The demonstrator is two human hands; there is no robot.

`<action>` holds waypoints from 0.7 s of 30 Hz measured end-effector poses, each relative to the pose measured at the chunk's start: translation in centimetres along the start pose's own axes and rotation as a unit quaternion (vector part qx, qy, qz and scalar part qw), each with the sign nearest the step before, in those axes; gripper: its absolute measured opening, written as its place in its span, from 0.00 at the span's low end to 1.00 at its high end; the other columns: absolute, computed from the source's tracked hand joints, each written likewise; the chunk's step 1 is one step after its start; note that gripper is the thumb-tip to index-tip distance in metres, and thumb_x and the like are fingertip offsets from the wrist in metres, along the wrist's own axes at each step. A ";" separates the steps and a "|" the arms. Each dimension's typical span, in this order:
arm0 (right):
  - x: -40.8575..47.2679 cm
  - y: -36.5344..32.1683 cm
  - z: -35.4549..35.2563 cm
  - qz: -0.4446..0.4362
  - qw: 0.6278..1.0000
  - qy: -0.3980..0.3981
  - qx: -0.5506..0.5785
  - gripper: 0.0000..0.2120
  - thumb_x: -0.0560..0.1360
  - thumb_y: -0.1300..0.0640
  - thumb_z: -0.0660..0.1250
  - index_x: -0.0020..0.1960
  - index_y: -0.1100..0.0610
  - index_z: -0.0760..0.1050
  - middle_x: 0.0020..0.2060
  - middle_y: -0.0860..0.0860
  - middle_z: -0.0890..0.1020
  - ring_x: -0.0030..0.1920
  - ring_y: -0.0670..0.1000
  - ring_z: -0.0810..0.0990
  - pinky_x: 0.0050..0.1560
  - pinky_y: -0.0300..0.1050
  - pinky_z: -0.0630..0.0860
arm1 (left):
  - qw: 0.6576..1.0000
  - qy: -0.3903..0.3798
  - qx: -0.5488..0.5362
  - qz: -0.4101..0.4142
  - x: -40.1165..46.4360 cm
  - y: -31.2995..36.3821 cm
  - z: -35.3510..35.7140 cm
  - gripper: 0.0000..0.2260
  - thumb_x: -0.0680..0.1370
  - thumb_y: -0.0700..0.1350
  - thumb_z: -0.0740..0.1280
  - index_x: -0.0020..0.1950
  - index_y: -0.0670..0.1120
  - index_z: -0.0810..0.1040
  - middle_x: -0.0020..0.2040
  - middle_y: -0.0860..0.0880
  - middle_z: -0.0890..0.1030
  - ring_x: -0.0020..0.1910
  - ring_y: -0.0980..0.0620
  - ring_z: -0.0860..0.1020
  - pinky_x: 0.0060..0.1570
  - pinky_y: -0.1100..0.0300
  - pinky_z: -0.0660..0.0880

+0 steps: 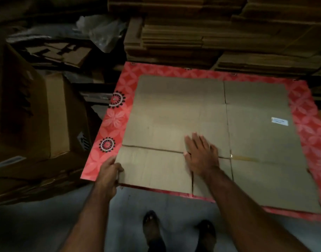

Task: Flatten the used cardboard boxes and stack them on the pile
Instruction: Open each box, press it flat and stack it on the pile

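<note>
Flattened cardboard box [207, 124] lies flat on the red floral sheet [119, 117], near-left corner at the sheet's edge. Left hand [108, 171] grips that corner, fingers curled over the edge; right hand [199, 153] rests released, palm down, on the flap seam. Judgement: press along the creases, square the edges to the sheet — keep the flaps from springing. Grey floor [65, 224] below; upright cartons [56, 115] left, stacked flat cardboard [210, 37] behind. Dim room.
</note>
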State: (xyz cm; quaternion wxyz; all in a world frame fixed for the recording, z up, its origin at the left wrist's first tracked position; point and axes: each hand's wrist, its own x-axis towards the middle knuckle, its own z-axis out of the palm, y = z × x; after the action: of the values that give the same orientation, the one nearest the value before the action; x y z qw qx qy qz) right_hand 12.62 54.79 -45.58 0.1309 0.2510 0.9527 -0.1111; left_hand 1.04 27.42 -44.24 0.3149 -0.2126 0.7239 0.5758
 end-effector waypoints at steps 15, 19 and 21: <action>-9.2 -2.5 0.5 0.004 0.982 0.186 -0.026 0.17 0.71 0.50 0.59 0.57 0.51 0.77 0.53 0.50 0.81 0.53 0.55 0.79 0.51 0.51 0.70 | 0.919 -0.053 -0.387 -0.064 -2.5 -2.8 3.6 0.29 0.78 0.68 0.60 0.71 0.50 0.72 0.62 0.40 0.79 0.61 0.40 0.78 0.64 0.39 0.73; -11.7 -1.1 5.8 -0.031 0.996 0.082 0.022 0.31 0.68 0.53 0.66 0.72 0.54 0.73 0.72 0.55 0.74 0.71 0.58 0.74 0.64 0.60 0.74 | 0.929 -0.054 -0.359 -0.078 -3.6 -4.1 5.2 0.28 0.79 0.65 0.60 0.70 0.47 0.71 0.66 0.38 0.76 0.66 0.39 0.74 0.68 0.37 0.71; -12.1 -0.4 5.2 0.034 0.982 0.155 0.104 0.28 0.71 0.57 0.68 0.71 0.57 0.74 0.72 0.58 0.74 0.73 0.59 0.71 0.69 0.60 0.71 | 0.936 -0.053 -0.341 -0.076 -3.5 -4.1 5.5 0.25 0.80 0.62 0.62 0.70 0.46 0.71 0.68 0.38 0.74 0.66 0.39 0.74 0.65 0.41 0.74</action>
State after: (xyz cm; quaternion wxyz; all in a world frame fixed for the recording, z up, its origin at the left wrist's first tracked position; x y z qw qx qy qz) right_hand 23.57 47.58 -46.71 -0.0414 0.3092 0.9356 -0.1653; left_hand 7.44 31.55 -45.47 0.3038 -0.3307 0.4482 0.7730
